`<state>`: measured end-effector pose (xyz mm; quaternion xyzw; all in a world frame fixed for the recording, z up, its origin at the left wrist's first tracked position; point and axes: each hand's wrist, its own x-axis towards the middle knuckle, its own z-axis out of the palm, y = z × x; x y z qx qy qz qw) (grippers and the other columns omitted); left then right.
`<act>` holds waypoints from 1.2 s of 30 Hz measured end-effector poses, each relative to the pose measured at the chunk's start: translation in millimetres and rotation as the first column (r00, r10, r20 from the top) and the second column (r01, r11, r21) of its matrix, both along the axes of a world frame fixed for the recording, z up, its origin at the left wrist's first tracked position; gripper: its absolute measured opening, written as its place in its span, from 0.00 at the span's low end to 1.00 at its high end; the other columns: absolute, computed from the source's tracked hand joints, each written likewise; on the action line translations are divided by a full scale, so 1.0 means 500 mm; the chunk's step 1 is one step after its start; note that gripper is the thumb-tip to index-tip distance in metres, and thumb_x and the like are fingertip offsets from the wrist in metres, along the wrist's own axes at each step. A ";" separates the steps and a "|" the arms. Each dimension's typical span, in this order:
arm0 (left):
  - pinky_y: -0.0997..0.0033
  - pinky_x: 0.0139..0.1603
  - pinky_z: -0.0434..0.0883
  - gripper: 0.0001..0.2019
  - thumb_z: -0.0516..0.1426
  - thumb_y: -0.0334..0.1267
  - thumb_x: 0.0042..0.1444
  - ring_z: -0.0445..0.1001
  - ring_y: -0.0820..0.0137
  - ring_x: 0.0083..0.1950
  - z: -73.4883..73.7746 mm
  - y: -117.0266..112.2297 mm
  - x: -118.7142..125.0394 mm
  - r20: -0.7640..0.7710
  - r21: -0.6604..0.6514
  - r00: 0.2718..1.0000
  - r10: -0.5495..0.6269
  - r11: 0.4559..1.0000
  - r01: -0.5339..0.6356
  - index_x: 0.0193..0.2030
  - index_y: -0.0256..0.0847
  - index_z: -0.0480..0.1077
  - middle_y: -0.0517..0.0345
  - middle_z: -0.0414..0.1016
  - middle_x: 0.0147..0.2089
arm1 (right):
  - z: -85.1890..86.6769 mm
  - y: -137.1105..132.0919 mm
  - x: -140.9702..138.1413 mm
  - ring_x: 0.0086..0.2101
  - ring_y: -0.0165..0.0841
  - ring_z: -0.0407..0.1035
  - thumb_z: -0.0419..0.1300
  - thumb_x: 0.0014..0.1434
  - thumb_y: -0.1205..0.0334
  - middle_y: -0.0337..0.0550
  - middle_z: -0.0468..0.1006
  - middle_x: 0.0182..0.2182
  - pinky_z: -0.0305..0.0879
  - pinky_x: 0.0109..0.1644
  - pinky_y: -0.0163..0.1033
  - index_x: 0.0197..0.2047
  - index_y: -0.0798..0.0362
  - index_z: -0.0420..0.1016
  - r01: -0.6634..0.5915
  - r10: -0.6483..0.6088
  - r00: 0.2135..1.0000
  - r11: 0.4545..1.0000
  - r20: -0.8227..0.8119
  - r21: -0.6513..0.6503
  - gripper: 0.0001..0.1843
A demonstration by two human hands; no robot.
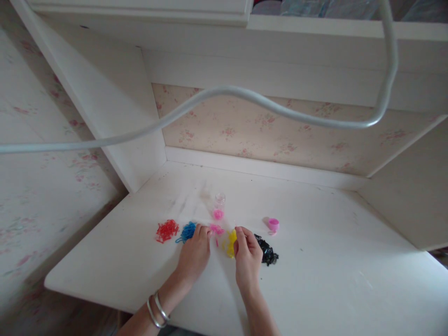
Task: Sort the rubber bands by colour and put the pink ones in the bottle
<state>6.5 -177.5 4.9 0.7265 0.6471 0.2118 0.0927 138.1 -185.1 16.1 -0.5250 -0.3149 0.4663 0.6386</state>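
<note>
My left hand (196, 248) is closed, fingertips together, between a pile of small blue loops (187, 232) and a smaller pile of pink pieces (216, 228). My right hand (248, 253) is pinched over the edge of a yellow pile (231, 243); anything in its fingertips is too small to make out. Partly behind that hand lies a pile of black pieces (269, 254). Red pieces (167, 230) form a heap at the left. Just beyond the pink pile is a small clear bottle (219, 201) with pink contents at its near end.
A small pink cap (273, 224) sits on the white desk (315, 280), right of the piles, with a pink piece beside it. A thick pale cable (227, 91) crosses the view above. White shelving (147, 14) overhangs the back, and a side panel (115, 102) stands left.
</note>
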 end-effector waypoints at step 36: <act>0.77 0.30 0.67 0.16 0.48 0.48 0.61 0.68 0.73 0.29 -0.017 -0.111 -0.071 0.729 -0.120 0.684 0.010 0.986 0.114 0.42 0.40 0.71 0.56 0.72 0.34 | 0.178 0.173 -0.014 0.22 0.28 0.63 0.48 0.59 0.51 0.36 0.71 0.18 0.51 0.26 0.31 0.28 0.52 0.76 -0.153 0.112 0.467 0.987 0.877 -0.044 0.20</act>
